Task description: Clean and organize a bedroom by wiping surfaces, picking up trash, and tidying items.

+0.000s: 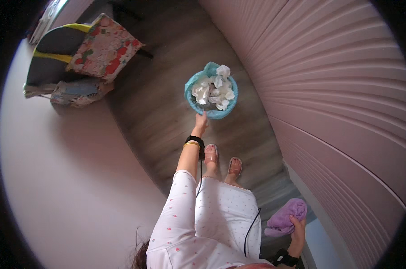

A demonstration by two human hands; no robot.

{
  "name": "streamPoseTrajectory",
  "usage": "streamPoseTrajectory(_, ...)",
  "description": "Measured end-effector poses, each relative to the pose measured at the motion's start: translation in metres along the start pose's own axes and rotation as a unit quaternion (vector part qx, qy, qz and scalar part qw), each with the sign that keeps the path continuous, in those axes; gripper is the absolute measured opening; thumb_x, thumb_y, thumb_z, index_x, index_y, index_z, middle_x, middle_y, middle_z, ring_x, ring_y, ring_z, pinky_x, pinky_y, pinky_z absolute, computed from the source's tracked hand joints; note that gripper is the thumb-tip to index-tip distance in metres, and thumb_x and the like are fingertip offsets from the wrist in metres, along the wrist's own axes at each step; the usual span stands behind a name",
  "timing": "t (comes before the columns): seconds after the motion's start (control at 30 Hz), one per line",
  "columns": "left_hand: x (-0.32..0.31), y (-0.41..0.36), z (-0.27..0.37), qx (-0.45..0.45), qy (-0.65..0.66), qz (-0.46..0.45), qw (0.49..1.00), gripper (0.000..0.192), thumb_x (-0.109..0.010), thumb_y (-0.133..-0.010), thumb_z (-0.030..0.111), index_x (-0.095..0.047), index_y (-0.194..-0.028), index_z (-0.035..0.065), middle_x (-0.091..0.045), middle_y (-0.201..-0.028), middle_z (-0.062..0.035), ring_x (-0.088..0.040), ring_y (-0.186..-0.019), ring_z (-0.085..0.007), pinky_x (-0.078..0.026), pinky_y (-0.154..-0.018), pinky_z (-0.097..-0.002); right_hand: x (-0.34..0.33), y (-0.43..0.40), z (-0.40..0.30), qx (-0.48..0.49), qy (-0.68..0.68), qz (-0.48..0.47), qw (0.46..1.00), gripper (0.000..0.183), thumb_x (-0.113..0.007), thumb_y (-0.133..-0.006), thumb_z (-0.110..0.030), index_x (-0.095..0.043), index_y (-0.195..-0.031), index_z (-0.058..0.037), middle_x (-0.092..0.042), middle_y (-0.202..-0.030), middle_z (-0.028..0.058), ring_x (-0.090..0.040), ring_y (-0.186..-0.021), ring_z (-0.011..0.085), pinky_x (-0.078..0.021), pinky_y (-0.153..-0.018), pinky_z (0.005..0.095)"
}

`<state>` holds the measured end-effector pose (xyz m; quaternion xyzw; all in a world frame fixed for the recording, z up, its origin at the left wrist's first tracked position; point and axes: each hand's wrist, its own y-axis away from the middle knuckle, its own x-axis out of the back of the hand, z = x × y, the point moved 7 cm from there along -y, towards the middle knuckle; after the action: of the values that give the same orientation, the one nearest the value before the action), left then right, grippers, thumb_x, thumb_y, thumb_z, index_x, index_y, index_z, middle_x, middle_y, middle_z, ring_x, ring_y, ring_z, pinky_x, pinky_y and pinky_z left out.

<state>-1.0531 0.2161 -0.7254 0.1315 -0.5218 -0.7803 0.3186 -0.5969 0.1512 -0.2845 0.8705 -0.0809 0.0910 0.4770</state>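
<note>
My left hand [202, 121] grips the near rim of a round waste bin [237, 94] lined with a light-blue plastic bag. Crumpled white tissues [203, 90] fill much of the bin, and some rise to its far edge. Off to the lower right, my right hand [297, 226] holds a rolled purple cloth [287, 217], fingers around its side. Both wrists wear black straps, and a cable runs from the left one.
Wood-look floor [169, 101] lies under the bin and my sandalled feet. A pink ribbed wall or panel [324, 84] runs along the right, a plain pale wall [71, 185] along the left. At upper left stands a dark chair [56, 42] with a floral bag [105, 48] on it.
</note>
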Motion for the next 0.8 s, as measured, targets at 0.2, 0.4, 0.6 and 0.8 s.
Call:
streamPoseTrajectory(0.2, 0.019, -0.022, 0.028, -0.092, 0.114, 0.082, 0.986, 0.025, -0.049, -0.087, 0.028, -0.046, -0.096, 0.0044, -0.054, -0.079, -0.0081, -0.054, -0.062, -0.0169, -0.045, -0.047, -0.0282, -0.008, -0.018, 0.006, -0.044, -0.012, 0.027, 0.999, 0.054, -0.064, -0.072, -0.007, -0.043, -0.121, 0.0012, -0.051, -0.111, 0.0090, -0.049, -0.103, 0.0204, -0.0378, -0.090, 0.0309)
streamPoseTrajectory(0.4, 0.035, -0.005, 0.042, -0.138, 0.127, 0.035, 0.982, 0.010, -0.050, -0.084, 0.016, -0.048, -0.086, 0.0060, -0.048, -0.068, -0.0001, -0.043, -0.051, -0.0082, -0.034, -0.040, -0.0235, -0.027, -0.031, -0.017, -0.065, -0.019, -0.036, 0.997, 0.057, -0.066, -0.069, -0.003, -0.044, -0.121, -0.0009, -0.053, -0.111, 0.0083, -0.052, -0.102, 0.0200, -0.0414, -0.087, 0.0328)
streamPoseTrajectory(0.6, 0.054, 0.067, 0.052, -0.105, 0.028, 0.015, 0.994, 0.011, -0.050, -0.082, 0.014, -0.055, -0.089, 0.0069, -0.055, -0.078, 0.0030, -0.050, -0.062, -0.0067, -0.042, -0.050, -0.0232, -0.050, -0.137, -0.152, -0.090, 0.068, -0.156, 0.981, 0.054, -0.068, -0.068, -0.004, -0.047, -0.117, -0.0004, -0.056, -0.107, 0.0073, -0.054, -0.097, 0.0188, -0.0416, -0.086, 0.0313)
streamPoseTrajectory(0.8, 0.015, 0.154, 0.126, -0.033, -0.043, 0.076, 0.996, 0.011, -0.050, -0.083, 0.015, -0.055, -0.089, 0.0084, -0.053, -0.075, 0.0052, -0.043, -0.057, -0.0038, -0.033, -0.046, -0.0193, -0.121, -0.285, -0.244, -0.089, 0.129, -0.315, 0.936, 0.051, -0.070, -0.068, -0.009, -0.049, -0.113, -0.0001, -0.056, -0.104, 0.0065, -0.053, -0.095, 0.0161, -0.0416, -0.085, 0.0294)
